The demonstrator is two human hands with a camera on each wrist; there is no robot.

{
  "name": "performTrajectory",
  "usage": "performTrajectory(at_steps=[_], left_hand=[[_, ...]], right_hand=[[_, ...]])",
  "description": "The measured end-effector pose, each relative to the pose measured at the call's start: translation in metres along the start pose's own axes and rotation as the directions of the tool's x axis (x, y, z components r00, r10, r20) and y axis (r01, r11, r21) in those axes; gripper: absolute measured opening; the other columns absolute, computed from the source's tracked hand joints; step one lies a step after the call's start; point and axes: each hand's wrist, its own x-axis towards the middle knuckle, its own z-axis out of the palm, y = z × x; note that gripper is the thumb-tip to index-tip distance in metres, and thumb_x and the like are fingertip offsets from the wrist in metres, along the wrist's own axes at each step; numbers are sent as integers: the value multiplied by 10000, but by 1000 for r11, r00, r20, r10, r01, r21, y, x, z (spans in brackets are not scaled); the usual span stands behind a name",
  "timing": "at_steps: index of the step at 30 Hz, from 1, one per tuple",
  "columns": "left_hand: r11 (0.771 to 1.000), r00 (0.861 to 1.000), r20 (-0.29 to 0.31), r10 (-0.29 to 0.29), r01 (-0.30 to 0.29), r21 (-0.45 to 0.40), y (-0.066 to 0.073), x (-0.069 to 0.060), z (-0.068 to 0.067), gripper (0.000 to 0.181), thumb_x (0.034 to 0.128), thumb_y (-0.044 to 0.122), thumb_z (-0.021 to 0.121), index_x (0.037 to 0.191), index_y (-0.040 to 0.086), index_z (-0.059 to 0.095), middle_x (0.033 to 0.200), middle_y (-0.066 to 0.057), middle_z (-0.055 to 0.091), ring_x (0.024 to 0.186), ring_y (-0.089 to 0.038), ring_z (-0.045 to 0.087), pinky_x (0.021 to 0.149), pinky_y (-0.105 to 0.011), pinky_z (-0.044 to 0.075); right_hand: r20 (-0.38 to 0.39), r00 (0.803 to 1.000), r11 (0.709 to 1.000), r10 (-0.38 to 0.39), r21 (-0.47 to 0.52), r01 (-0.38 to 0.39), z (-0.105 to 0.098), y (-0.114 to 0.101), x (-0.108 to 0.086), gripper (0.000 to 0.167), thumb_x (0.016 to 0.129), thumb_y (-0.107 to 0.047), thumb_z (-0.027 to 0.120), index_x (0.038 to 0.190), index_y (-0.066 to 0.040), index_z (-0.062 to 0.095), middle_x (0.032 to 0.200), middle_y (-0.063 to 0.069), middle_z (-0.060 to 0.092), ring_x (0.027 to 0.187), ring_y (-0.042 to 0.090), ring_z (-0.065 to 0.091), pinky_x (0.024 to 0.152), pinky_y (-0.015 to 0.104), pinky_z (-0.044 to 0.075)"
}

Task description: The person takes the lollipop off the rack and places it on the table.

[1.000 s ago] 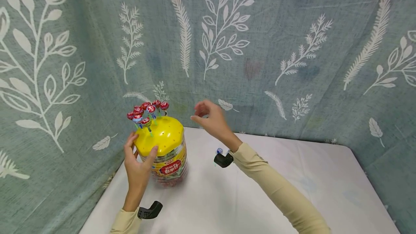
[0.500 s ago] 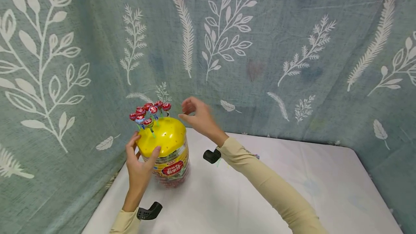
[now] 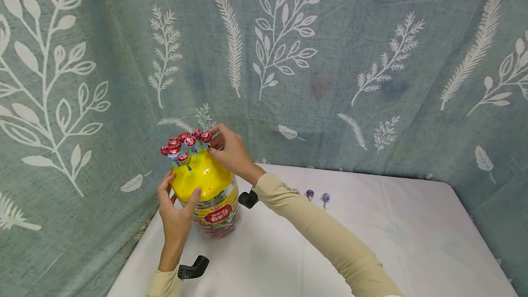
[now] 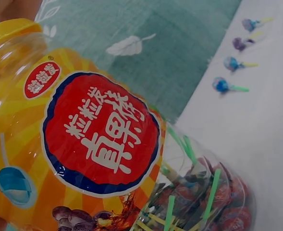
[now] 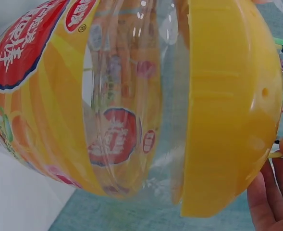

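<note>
A large clear plastic candy jar (image 3: pixel 216 214) with a yellow and red label stands on the table, its yellow lid (image 3: pixel 212 175) on top. Several red-wrapped lollipops (image 3: pixel 174 143) stick up from holes in the lid's far left part. My left hand (image 3: pixel 176 214) grips the lid's near left side between thumb and fingers. At the lid's far edge, my right hand (image 3: pixel 232 150) pinches a lollipop (image 3: pixel 206 137) by its stick. The right wrist view shows a short bit of yellow stick (image 5: pixel 276 155) at the lid, between thumb and fingers. More lollipops lie inside the jar's bottom.
On the white table (image 3: pixel 371 233), right of the jar, lie a purple lollipop (image 3: pixel 310 193) and a blue one (image 3: pixel 326 198); several show in the left wrist view. A leaf-patterned green curtain (image 3: pixel 288 58) hangs behind and at the sides.
My right hand has moved left from beyond the jar to the lollipops at the lid's far edge. Loose lollipops on the table have come into view. My left hand keeps its grip.
</note>
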Motion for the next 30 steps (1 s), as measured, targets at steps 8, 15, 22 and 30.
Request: performTrajectory(at_steps=[8, 15, 22, 30], left_hand=[[1000, 1000, -21, 10, -10, 18, -2, -5, 2, 677, 806, 95, 686, 1374, -32, 340, 1485, -121, 312, 1331, -204, 302, 999, -353, 283], [999, 999, -32, 38, -37, 17, -1, -6, 4, 671, 804, 94, 676, 1366, -55, 340, 1478, -145, 319, 1326, -231, 310, 987, -305, 289], [999, 998, -24, 50, -50, 2, -3, -2, 3, 672, 799, 83, 675, 1370, -41, 342, 1483, -104, 320, 1334, -218, 303, 991, -297, 289], [999, 999, -31, 42, -41, 14, -2, -4, 4, 678, 797, 89, 677, 1370, -45, 341, 1486, -135, 315, 1340, -205, 302, 994, -300, 293]], right_hand=[[-75, 996, 998, -45, 32, 48, 0, -1, -3, 331, 841, 1, 660, 1133, -64, 517, 843, 75, 639, 722, 109, 613, 681, 175, 495], [-230, 968, 990, -102, 75, 123, -9, -4, -8, 354, 818, 53, 666, 1135, -3, 517, 810, 161, 638, 718, 242, 636, 648, 300, 536], [-214, 975, 993, -66, 86, 86, -33, -13, -21, 369, 823, 61, 655, 1151, 12, 492, 837, 195, 637, 720, 283, 643, 668, 336, 538], [-218, 976, 998, -16, 57, 29, -47, 14, -33, 395, 815, 23, 683, 1147, -66, 489, 829, 117, 636, 697, 200, 630, 624, 285, 533]])
